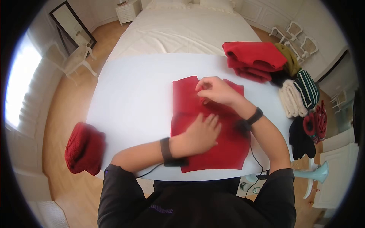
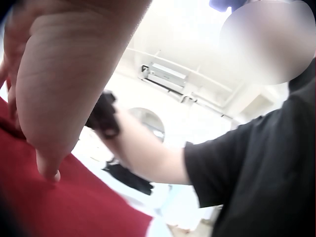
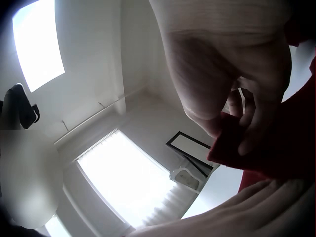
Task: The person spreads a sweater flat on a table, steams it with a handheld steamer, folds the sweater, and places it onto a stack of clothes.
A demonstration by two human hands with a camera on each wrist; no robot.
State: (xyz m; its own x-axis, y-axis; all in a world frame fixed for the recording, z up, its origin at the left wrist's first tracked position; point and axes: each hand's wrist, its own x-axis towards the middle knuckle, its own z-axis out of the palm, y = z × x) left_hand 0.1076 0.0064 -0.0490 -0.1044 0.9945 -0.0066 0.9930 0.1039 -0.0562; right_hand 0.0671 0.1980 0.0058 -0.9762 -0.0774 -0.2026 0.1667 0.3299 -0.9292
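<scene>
A red knitted garment lies spread on the white table in the head view. My left hand lies flat on its middle with straight fingers, pressing it down. Just beyond, my right hand pinches a fold of the red garment between thumb and fingers near its upper edge. In the left wrist view the palm rests on the red fabric.
A stack of folded red clothes sits at the table's far right, with striped, cream, mustard and black pieces beside it. A red knit item hangs at the left edge. A bed stands beyond the table.
</scene>
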